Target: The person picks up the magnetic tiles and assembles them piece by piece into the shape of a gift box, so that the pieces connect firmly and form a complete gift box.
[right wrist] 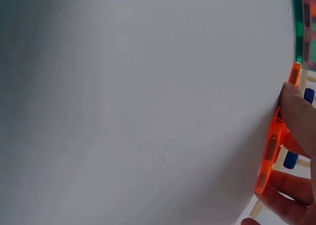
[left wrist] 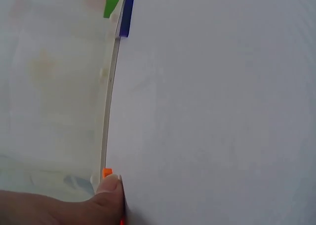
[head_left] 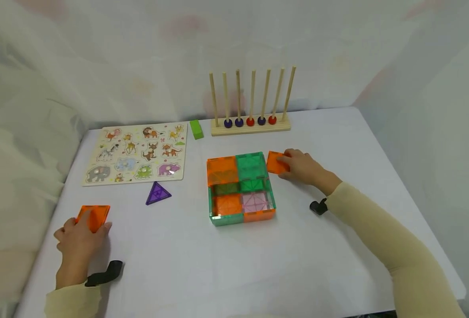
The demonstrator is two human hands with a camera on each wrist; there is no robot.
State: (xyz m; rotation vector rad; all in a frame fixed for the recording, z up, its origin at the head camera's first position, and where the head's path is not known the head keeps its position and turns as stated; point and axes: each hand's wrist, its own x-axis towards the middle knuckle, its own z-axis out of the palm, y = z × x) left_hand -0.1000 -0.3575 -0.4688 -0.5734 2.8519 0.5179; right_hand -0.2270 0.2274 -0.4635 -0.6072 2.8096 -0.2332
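Note:
At the table's left edge my left hand (head_left: 79,236) holds an orange square magnetic tile (head_left: 98,215); the left wrist view shows the thumb (left wrist: 109,184) against the tile's edge. My right hand (head_left: 303,167) pinches another orange magnetic tile (head_left: 274,162), its thumb (right wrist: 296,109) on one side and fingers behind. That tile is beside the back right corner of a low box built of see-through magnetic tiles (head_left: 226,219). Orange and green tiles cover the box's back half, while its front half lies uncovered, with orange and pink tiles as its floor.
A purple triangle tile (head_left: 158,193) lies in front of an animal peg puzzle (head_left: 137,152) at the back left. Beside the puzzle is a green block (head_left: 196,129). A wooden rack of upright pegs with beads (head_left: 250,128) stands along the back edge.

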